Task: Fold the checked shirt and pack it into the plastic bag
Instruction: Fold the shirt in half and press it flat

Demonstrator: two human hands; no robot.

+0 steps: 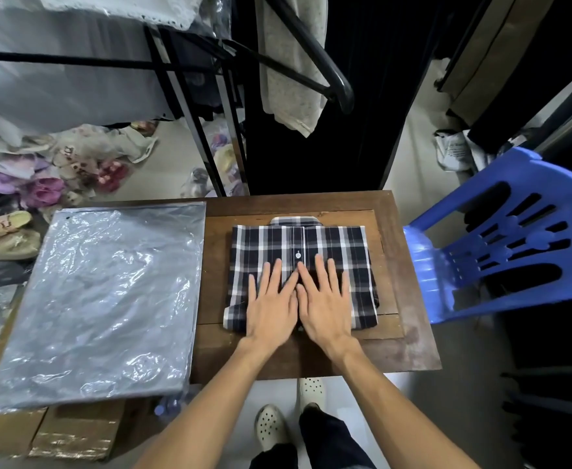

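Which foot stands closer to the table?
The person's right shoe: its toe reaches the table edge, while the left shoe stands further back.

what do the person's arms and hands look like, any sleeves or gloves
Both forearms are bare, with no sleeves in view. The left hand and right hand wear no gloves, and no rings, watch or bracelets show on the fingers or wrists.

Checked shirt (332, 245) — navy, white and grey plaid, white button. Plastic bag (101, 299), at 9 o'clock — clear, greyish sheen. Table (409, 336): dark brown. Chair (501, 238), at 3 o'clock: bright blue.
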